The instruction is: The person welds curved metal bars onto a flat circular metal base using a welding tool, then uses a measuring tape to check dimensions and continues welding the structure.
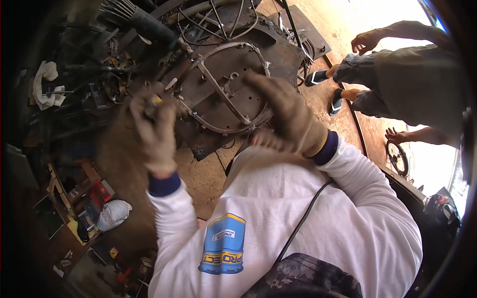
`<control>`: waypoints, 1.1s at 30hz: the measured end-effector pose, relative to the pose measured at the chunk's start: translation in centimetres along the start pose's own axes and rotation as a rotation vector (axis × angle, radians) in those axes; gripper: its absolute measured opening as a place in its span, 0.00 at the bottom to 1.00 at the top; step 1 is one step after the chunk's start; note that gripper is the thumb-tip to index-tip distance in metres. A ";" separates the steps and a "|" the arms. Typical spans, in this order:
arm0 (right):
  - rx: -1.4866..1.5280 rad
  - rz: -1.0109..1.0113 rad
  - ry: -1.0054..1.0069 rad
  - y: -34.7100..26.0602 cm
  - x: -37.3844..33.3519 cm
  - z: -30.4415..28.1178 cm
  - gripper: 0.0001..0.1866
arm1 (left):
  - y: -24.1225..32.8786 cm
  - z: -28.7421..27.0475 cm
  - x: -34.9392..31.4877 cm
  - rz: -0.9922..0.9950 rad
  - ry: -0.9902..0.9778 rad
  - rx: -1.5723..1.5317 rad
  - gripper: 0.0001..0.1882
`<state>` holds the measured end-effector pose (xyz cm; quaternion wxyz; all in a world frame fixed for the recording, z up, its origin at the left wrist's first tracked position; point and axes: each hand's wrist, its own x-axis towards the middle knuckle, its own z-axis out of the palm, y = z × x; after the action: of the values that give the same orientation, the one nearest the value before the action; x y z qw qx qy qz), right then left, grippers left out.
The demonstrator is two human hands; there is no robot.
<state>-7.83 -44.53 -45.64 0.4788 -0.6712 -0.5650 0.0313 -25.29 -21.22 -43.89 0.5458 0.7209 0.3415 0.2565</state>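
Brown-gloved left hand (158, 128) half-curled, grip too blurred to tell; right hand (288, 113) spread, empty, above metal frame's (223, 93) edge.

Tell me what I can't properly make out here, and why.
All in the head view:
Left grip: blurred, so whether it holds anything is unclear.
Right grip: blurred, so whether it touches the metal frame is unclear.
Metal frame's right side: partly hidden behind that same grip.
Other person: head cut off by the dark right rim.
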 end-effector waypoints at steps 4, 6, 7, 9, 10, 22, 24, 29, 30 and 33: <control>0.205 0.394 0.121 1.4 -3.5 -1.8 0.40 | -0.3 -0.2 8.5 -0.019 -0.133 0.743 0.34; 0.235 0.490 0.108 1.5 -4.3 -2.4 0.37 | -1.4 0.3 10.8 -0.076 -0.217 0.833 0.35; 0.243 0.543 0.104 1.7 -4.8 -2.6 0.35 | -2.1 0.7 11.6 -0.077 -0.278 0.883 0.33; 0.212 0.509 0.101 2.1 -5.7 -2.6 0.34 | -3.4 1.3 12.9 -0.079 -0.394 0.936 0.32; 0.187 0.524 0.115 2.3 -6.3 -2.6 0.34 | -4.5 1.7 13.6 -0.075 -0.452 0.935 0.31; 0.201 0.591 0.275 4.5 -6.3 -5.3 0.25 | -3.9 -1.4 13.3 0.044 -0.460 0.800 0.22; 0.157 0.596 0.277 5.3 -4.8 -6.2 0.25 | -3.5 -2.0 11.6 0.078 -0.347 0.622 0.21; 0.016 0.380 0.281 9.7 2.4 -9.1 0.22 | -4.4 0.0 2.7 0.217 0.136 0.356 0.17; -0.366 0.033 0.246 13.1 4.2 -10.4 0.23 | -4.7 0.5 0.7 0.215 0.197 0.380 0.16; -0.373 0.038 0.384 16.8 10.7 -13.5 0.30 | -4.7 3.4 -4.4 0.179 0.272 0.428 0.15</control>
<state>16.14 -42.67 -44.44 0.4444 -0.7519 -0.4474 -0.1923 -26.58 -25.87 -49.35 0.3051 0.8061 0.3932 0.3202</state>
